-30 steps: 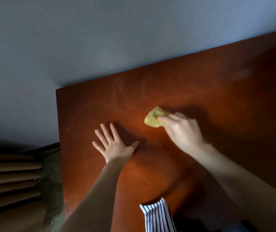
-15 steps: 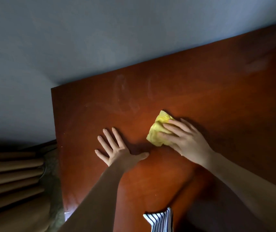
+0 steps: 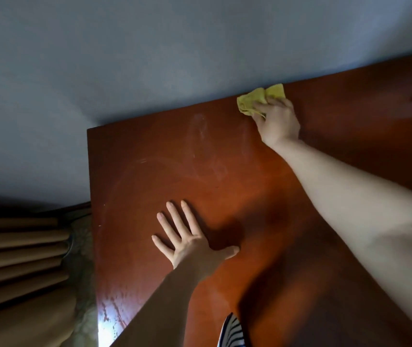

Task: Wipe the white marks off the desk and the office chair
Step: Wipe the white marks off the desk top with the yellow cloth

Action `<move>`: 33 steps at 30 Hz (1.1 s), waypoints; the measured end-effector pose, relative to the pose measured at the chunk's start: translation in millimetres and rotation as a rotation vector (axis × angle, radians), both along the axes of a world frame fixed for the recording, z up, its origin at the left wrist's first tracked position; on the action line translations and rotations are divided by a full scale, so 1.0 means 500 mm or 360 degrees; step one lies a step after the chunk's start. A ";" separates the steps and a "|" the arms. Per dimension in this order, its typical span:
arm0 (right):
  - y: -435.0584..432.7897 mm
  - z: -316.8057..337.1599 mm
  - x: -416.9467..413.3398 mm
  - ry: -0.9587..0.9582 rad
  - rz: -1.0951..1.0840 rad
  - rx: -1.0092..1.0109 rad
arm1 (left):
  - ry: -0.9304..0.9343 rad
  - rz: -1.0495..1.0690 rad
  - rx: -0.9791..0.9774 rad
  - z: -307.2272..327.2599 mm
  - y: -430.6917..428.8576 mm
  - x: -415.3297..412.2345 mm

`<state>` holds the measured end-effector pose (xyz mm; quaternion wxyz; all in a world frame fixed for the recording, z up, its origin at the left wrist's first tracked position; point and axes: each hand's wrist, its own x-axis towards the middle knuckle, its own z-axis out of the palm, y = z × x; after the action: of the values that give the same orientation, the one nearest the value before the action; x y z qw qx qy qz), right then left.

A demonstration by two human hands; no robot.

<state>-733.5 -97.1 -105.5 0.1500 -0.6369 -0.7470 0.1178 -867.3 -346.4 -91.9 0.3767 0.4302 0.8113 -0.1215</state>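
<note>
Single head-worn wide-angle view, looking steeply down and forward from above near side of desk (image 3: 150, 171). Close range: both forearms enter from bottom edge, fill lower frame. Desk top runs skewed, far edge meeting grey wall (image 3: 150, 58) across upper half. Curtain folds (image 3: 17, 259) at lower left. No second view; nothing shared.

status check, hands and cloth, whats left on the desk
Right hand gripping yellow cloth at desk far edge. Left hand flat, empty. White marks remain.

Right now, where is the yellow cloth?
Head view: the yellow cloth is bunched in the right hand at the desk's far edge by the wall.
</note>
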 end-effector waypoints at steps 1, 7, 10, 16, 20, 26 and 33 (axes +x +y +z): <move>-0.003 -0.004 -0.017 0.0020 -0.0024 0.0019 | -0.0005 -0.0003 -0.0003 0.000 0.000 0.001; -0.138 -0.012 -0.084 0.0186 0.0328 0.0229 | -0.0003 0.0002 -0.0025 0.007 0.004 0.001; -0.232 -0.014 -0.074 0.0247 0.0572 0.0273 | -0.0009 0.0005 -0.0018 0.011 0.003 0.000; -0.370 -0.018 0.002 0.0235 0.0885 0.0180 | -0.0017 0.0012 0.0014 0.012 0.004 -0.002; -0.398 -0.010 0.095 0.0203 0.1205 0.0199 | 0.0002 0.0021 0.0015 0.013 0.003 0.000; -0.344 0.001 0.233 0.0032 0.1114 0.0178 | 0.0008 0.0021 -0.0001 0.012 0.004 0.004; -0.186 0.003 0.255 0.0068 0.0412 0.0150 | 0.0012 0.0022 0.0012 0.009 0.001 0.002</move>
<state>-605.8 -190.0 -104.3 0.1791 -0.5248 -0.8243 0.1144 -866.3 -345.7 -87.3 0.3728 0.4255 0.8162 -0.1175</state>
